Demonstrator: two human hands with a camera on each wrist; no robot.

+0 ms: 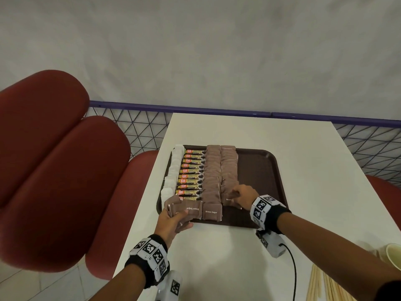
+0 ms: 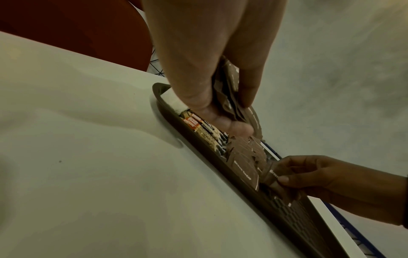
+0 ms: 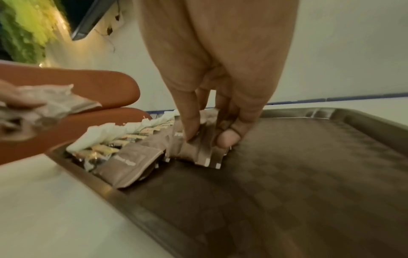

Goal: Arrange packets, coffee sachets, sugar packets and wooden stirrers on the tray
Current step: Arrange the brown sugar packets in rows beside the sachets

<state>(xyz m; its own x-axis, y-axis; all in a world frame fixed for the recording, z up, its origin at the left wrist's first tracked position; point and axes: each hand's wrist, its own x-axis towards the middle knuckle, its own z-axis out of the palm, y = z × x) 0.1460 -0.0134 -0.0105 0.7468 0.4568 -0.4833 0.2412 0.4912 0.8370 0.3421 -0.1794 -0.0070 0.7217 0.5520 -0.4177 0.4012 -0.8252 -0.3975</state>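
A dark brown tray (image 1: 262, 168) lies on the white table. Along its left side run a column of white packets (image 1: 174, 170), a column of coffee sachets (image 1: 192, 174) and two columns of brown sugar packets (image 1: 213, 170). My left hand (image 1: 171, 220) grips a bunch of brown sugar packets (image 1: 184, 208) over the tray's near left corner; the same bunch (image 2: 229, 90) shows in the left wrist view. My right hand (image 1: 240, 197) pinches a brown sugar packet (image 3: 198, 146) at the near end of the second brown column. Wooden stirrers (image 1: 325, 287) lie on the table at the lower right.
A paper cup (image 1: 393, 255) stands at the table's right edge near the stirrers. Red padded seats (image 1: 54, 170) sit left of the table, and a blue rail with wire mesh (image 1: 195, 109) runs behind it. A black cable (image 1: 294, 272) trails from my right wrist.
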